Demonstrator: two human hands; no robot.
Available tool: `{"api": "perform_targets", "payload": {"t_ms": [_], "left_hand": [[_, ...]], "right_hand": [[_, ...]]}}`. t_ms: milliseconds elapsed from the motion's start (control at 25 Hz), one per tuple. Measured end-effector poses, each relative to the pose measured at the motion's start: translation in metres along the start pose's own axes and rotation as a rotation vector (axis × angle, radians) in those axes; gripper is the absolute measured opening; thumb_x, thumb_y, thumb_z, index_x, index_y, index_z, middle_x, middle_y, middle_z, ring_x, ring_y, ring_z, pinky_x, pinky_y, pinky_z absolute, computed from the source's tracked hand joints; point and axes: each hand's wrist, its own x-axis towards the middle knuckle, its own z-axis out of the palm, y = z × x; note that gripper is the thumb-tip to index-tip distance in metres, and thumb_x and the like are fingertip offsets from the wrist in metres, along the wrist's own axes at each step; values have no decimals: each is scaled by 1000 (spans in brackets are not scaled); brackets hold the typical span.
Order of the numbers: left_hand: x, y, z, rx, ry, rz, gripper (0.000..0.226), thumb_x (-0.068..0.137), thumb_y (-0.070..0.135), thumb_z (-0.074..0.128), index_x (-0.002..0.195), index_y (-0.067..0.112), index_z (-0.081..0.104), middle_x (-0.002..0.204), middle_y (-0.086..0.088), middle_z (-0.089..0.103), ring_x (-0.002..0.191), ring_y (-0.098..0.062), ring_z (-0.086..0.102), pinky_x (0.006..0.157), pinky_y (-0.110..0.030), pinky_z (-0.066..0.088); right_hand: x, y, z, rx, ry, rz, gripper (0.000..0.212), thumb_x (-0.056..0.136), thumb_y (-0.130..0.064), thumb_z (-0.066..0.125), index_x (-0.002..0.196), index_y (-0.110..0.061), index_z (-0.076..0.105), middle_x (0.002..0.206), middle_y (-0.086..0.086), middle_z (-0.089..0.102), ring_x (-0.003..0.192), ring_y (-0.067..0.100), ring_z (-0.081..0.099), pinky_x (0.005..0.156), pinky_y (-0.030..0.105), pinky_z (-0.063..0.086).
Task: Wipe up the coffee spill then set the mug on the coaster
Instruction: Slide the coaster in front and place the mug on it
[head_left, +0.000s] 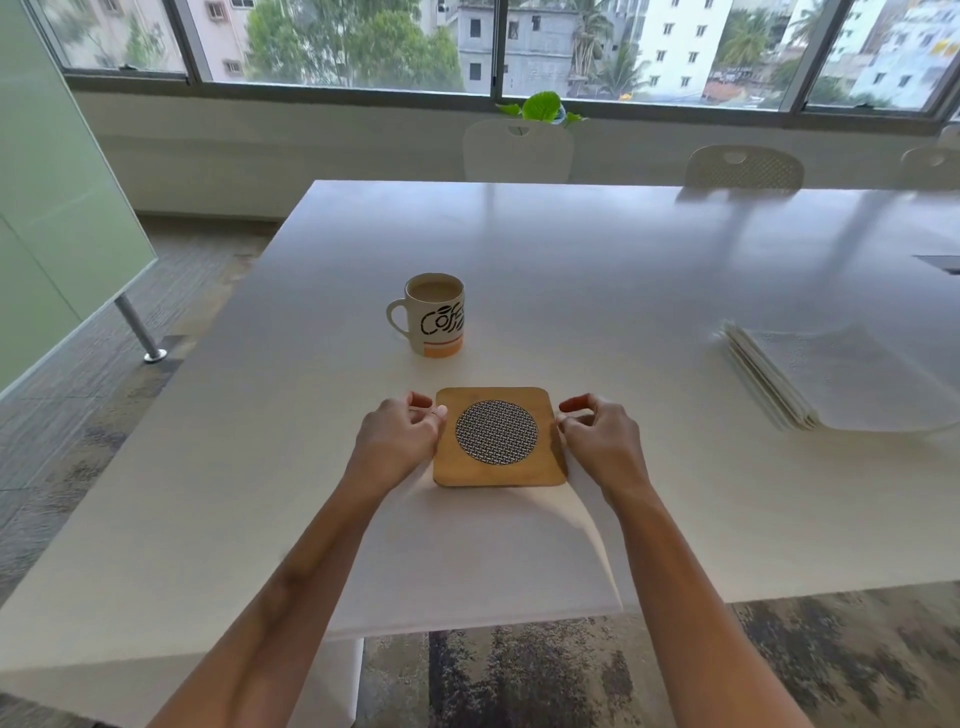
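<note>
Two bare hands frame a wooden coaster on a white bench, with a full mug standing beyond it.

At lower centre of the frame, the left hand (400, 441) and right hand (602, 439) sit at either side edge of the square coaster (497, 436), fingers (423, 402) loosely curled and touching its rim rather than clamped on it. The mug (434, 314), filled with milky coffee, stands upright just above the coaster in the frame, apart from it, handle to the left. A stack of paper napkins (826, 379) lies at the right edge. No spill shows on the bench (623, 270), so the step in hand seems to be positioning the coaster. The next move likely calls for lifting the full mug steadily by its handle and setting it on the patterned centre.
</note>
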Motion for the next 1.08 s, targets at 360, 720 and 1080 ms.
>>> {"api": "perform_targets", "payload": {"t_ms": [360,720,1080], "left_hand": [[55,6,-29,-168,116,60,83,75,36,83,143,14,41,149,-8,48,135,-25,46,108,-41,40],[128,8,-51,-112,0,154,98,72,28,86,151,8,32,156,-11,39,143,-26,37,116,-44,34],[179,-5,-44,-161,-211,236,82,71,22,87,142,11,48,138,-8,60,132,-22,50,108,-44,44]], "right_hand": [[75,-43,10,188,-301,-179,36,83,-20,74,118,-16,66,111,2,70,103,13,65,80,17,48],[134,-69,54,289,-499,-199,59,81,-9,75,135,-7,52,135,13,57,126,22,53,104,32,45],[168,-77,92,197,-699,-242,85,79,-9,76,149,-17,29,156,8,35,142,22,34,114,42,35]]}}
